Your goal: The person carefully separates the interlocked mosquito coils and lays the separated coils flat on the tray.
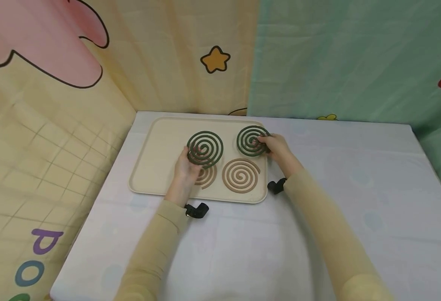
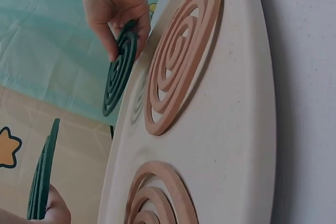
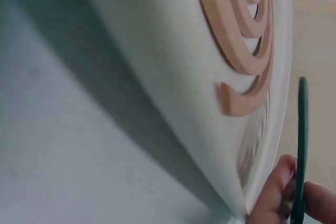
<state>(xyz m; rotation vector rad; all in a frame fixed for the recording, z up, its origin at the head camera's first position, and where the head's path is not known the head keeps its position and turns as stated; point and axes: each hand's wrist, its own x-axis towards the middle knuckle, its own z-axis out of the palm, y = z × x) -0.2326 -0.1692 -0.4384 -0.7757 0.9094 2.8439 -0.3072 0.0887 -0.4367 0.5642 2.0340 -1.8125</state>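
My left hand [image 1: 185, 170] holds a green mosquito coil [image 1: 204, 149] by its left side, raised over the tray [image 1: 156, 159]. With thumb and fingers, my right hand [image 1: 279, 149] pinches a second green mosquito coil [image 1: 252, 141] at its right side, above the tray's far right corner. In the right wrist view this green coil [image 3: 302, 135] is seen edge-on between thumb and fingers. Two brown mosquito coils lie on the tray: the right brown coil [image 1: 240, 176] shows whole, while the left brown coil [image 1: 208, 179] is partly hidden by the left green coil and hand.
The cream tray has a low raised rim and lies on a white-covered table [image 1: 337, 188]. Printed curtains [image 1: 318, 62] hang behind the table and along its left side. A black wrist mount [image 1: 197, 210] sits on the left wrist, another black mount [image 1: 276, 186] on the right.
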